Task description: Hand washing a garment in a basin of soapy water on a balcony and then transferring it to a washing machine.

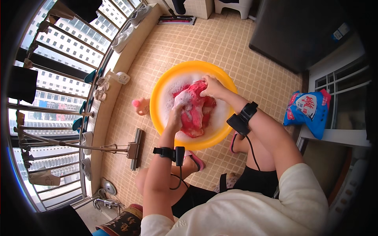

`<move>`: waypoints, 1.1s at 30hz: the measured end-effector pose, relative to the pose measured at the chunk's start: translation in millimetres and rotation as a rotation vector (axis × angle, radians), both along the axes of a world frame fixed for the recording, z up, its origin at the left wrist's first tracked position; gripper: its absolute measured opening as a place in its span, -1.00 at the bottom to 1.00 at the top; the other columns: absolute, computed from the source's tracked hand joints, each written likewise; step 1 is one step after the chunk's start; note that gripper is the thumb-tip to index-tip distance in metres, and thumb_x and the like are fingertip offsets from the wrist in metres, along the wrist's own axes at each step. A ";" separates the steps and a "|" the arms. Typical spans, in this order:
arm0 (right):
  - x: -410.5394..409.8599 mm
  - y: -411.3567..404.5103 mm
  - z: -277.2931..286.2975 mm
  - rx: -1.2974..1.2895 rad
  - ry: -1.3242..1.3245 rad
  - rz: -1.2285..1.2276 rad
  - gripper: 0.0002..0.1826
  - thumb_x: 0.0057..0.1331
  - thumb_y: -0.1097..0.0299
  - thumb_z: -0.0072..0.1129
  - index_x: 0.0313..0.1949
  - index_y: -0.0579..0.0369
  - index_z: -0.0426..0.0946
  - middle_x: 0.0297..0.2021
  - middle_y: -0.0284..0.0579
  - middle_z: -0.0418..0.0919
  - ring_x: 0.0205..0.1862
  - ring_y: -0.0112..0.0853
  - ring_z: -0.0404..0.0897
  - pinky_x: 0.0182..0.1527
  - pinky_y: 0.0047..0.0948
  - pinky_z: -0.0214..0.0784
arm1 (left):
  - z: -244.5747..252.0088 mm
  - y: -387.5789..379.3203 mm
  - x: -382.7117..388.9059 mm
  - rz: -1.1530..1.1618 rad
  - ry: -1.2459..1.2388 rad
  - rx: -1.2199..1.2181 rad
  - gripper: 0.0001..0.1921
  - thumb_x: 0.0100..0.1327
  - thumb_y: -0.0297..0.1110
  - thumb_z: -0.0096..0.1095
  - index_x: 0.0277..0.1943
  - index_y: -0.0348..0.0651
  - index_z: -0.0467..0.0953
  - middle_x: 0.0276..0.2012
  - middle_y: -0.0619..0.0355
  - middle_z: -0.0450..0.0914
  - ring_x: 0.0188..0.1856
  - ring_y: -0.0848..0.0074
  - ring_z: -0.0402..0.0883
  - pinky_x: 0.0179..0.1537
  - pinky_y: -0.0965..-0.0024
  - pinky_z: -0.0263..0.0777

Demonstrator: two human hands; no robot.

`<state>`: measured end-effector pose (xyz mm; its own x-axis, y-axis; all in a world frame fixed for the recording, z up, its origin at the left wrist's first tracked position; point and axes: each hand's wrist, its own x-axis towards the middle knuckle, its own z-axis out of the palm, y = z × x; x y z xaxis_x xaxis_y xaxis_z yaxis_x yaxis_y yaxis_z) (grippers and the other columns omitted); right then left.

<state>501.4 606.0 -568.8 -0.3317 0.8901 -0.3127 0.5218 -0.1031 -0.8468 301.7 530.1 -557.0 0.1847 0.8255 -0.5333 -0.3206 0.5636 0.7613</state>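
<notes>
A round yellow plastic basin (193, 147) of foamy water stands on the tiled floor before me. In it lies a wet red cloth (193, 118), bunched up and partly covered in suds. My left hand (176, 116) grips the cloth's left side, its fingers partly hidden by foam. On the upper right, my right hand (213, 87) holds the top edge of the cloth between thumb and fingers. Both forearms wear black straps with small cabled boxes.
A pink-capped bottle (141, 106) stands left of the basin, near a squeeze mop (134, 150). To the right is a blue detergent bag (310, 109). Shoes (123, 39) line the window ledge; a flat mop (177, 20) lies at the top, beside a dark appliance (286, 35).
</notes>
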 end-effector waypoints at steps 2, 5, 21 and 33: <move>-12.7 1.7 -7.1 0.174 -0.270 -0.013 0.01 -0.14 0.12 0.37 0.30 -0.02 0.05 0.20 0.37 0.04 0.23 0.13 0.13 0.24 -0.12 0.06 | -15.3 1.0 -2.7 0.038 0.042 -0.092 -0.58 0.21 -0.30 -0.01 0.13 -0.23 0.33 -0.01 -0.03 0.47 0.06 0.25 0.44 0.12 0.36 0.29; -23.7 -0.3 -34.0 0.008 -0.292 0.091 0.00 -0.11 0.05 0.34 0.30 -0.01 0.03 0.22 0.36 0.03 0.26 0.11 0.10 0.23 -0.13 0.06 | -64.4 -3.2 -28.4 -0.401 0.666 0.229 -0.59 0.09 -0.50 0.10 0.06 -0.18 0.41 -0.14 -0.07 0.53 0.00 0.22 0.48 0.04 0.34 0.32; -69.1 -63.7 31.8 0.220 0.020 -0.136 -0.36 0.02 0.26 0.26 0.12 -0.01 0.27 0.14 0.27 0.16 0.07 0.11 0.35 0.11 -0.12 0.24 | -28.4 26.0 -12.3 0.141 -0.495 -0.347 -0.48 0.24 0.09 -0.08 0.13 -0.07 0.37 0.09 0.01 0.44 0.09 0.22 0.45 0.12 0.07 0.30; -81.2 -55.8 25.8 0.293 -0.008 -0.511 -0.42 0.05 0.13 0.30 0.02 0.10 0.36 -0.06 0.14 0.44 -0.03 0.03 0.45 0.03 -0.20 0.32 | -83.1 12.0 -1.8 0.410 -0.024 0.126 -0.60 0.26 -0.24 0.02 0.09 -0.27 0.34 0.04 0.01 0.40 0.02 0.38 0.42 0.02 0.35 0.32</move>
<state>420.3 550.1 -543.0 0.1635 0.9861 -0.0299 0.4741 -0.1052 -0.8742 299.9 542.1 -640.1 -0.1614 0.8915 -0.4233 -0.5175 0.2888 0.8055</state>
